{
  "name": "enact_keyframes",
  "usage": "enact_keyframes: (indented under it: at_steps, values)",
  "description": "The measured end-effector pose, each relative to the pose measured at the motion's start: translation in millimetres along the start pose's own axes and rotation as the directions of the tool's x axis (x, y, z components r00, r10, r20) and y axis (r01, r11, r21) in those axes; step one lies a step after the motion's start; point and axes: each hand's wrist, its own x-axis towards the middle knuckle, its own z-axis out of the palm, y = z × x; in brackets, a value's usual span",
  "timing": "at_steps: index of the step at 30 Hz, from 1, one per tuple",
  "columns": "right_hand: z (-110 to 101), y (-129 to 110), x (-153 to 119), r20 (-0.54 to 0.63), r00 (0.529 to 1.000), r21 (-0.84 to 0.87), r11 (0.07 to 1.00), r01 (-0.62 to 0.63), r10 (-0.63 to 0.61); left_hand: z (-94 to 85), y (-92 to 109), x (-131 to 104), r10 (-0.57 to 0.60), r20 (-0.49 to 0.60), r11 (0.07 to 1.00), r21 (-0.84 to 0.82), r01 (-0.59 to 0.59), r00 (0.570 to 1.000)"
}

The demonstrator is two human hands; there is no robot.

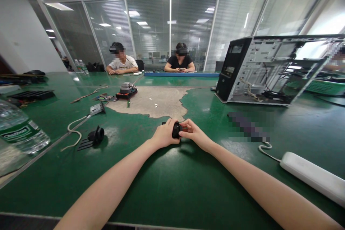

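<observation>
Both hands meet over the middle of the green table (151, 187). My left hand (165, 133) is wrapped round a small black plastic part (176, 130) with a rounded end. From the right, my right hand (196, 134) pinches the same part between thumb and fingers. Something thin and reddish shows by those fingertips; I cannot make out whether it is wire. On the left lies a similar black plastic piece (96, 135) with a round mouth and flat prongs, apart from my hands.
An opened computer case (234, 73) stands at the right, with a white power strip (309, 174) in front. A heatsink fan (127, 90) and a metal bracket (97, 109) lie left. A water bottle (21, 129) is at far left. Two people sit across the table.
</observation>
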Motion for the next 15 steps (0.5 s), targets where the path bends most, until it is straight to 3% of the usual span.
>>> enact_keyframes:
  at_steps: [7,15]
  values:
    - [1.2,3.2,1.2,-0.083,0.996,-0.056,0.997,-0.043,0.038,0.9,-0.3,-0.1,0.026,-0.025,1.0,0.003,-0.026,0.999]
    - [-1.7,0.6,-0.5,0.018,1.0,0.0,1.0,0.001,-0.001,-1.0,0.4,-0.1,0.012,0.001,1.0,0.021,-0.012,1.0]
